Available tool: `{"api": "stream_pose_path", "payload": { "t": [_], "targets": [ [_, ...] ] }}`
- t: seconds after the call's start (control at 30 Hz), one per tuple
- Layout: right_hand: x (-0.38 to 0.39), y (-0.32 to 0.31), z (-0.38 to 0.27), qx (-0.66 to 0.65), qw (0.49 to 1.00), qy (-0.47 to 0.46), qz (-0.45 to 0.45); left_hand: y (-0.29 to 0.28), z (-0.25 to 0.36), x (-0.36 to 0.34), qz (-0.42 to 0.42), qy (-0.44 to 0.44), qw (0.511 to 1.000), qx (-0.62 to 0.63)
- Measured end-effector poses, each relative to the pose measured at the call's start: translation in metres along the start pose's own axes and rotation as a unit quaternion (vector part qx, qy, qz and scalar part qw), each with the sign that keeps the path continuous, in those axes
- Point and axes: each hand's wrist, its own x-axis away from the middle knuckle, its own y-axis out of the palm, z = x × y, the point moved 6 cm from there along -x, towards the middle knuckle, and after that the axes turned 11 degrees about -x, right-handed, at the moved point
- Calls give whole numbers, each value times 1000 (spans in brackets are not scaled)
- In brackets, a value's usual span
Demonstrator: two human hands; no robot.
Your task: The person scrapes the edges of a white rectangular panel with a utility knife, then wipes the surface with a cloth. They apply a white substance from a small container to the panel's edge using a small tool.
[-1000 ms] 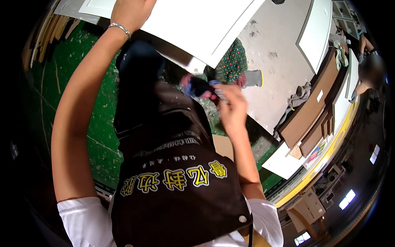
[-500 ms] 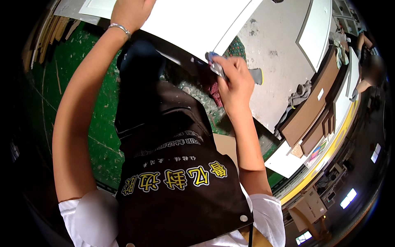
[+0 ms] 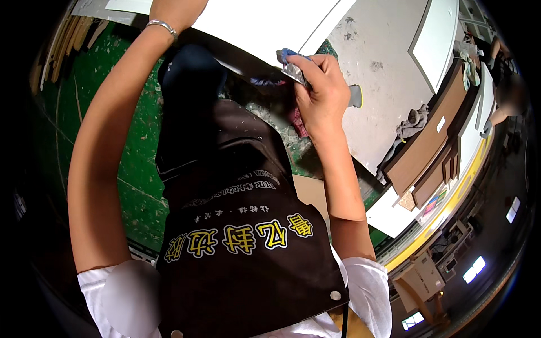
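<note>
A large white panel (image 3: 242,28) lies in front of me, running out past the top of the view. My left hand (image 3: 177,12) rests at its left part, a silver bracelet on the wrist; the fingertips are cut off by the frame. At the panel's near right corner, my right hand (image 3: 324,84) is closed round a small silver tool (image 3: 293,72) with a blue part at its tip. That tip touches or nearly touches the panel edge; its exact kind is unclear.
Beyond my right hand, a grey cylinder with a yellow rim (image 3: 356,96) stands on a worn grey table (image 3: 372,67). Brown boards (image 3: 420,146) and a crumpled grey cloth (image 3: 414,121) lie farther right, where another person (image 3: 501,101) works. Wooden strips (image 3: 67,45) stand left above the green floor (image 3: 141,197).
My right hand and the silver tool have moved slightly away from me along the panel's corner, and the blue part shows more. My left hand stays on the panel.
</note>
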Motion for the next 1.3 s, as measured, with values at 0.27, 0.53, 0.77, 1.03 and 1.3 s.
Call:
{"api": "stream_pose_path", "payload": {
  "t": [0.27,0.53,0.77,1.03,1.3],
  "targets": [
    [61,-37,69,-212,951,189,127,-1,-2,-3,0,0,1000,-18],
    [27,10,41,-452,841,265,133,0,-1,-4,-7,-1,1000,-22],
    [20,24,40,-354,886,279,108,3,-2,-3,-12,12,999,-36],
    [32,25,30,-340,896,224,178,2,-2,-2,-15,8,1000,-24],
    [27,27,32,-251,931,178,194,2,-3,-2,-4,17,1000,-19]
  ]
}}
